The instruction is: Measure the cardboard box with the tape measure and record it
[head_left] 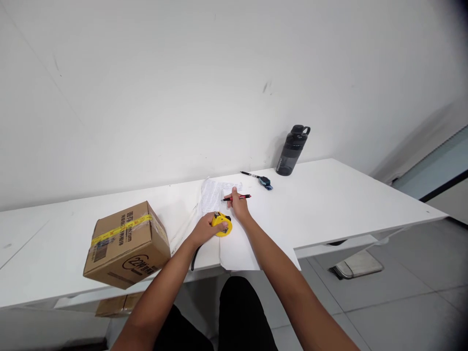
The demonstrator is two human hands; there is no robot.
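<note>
My left hand (pixel 204 229) is closed around a yellow tape measure (pixel 223 230) above the papers near the desk's front edge. Just right of it and farther back, my right hand (pixel 238 204) grips a black and red pen (pixel 244 196) that lies nearly level, its tip toward the left. Below both hands is a blank white sheet (pixel 237 253) that hangs past the front edge. A crumpled paper with writing (pixel 210 197) lies behind the tape measure. No tape blade can be made out.
A taped cardboard box (pixel 124 243) stands at the left on the white desk (pixel 329 204). Toward the wall are a second pen (pixel 249 174), a dark watch-like item (pixel 265 182) and a dark water bottle (pixel 292 150). Another carton (pixel 117 305) sits under the desk.
</note>
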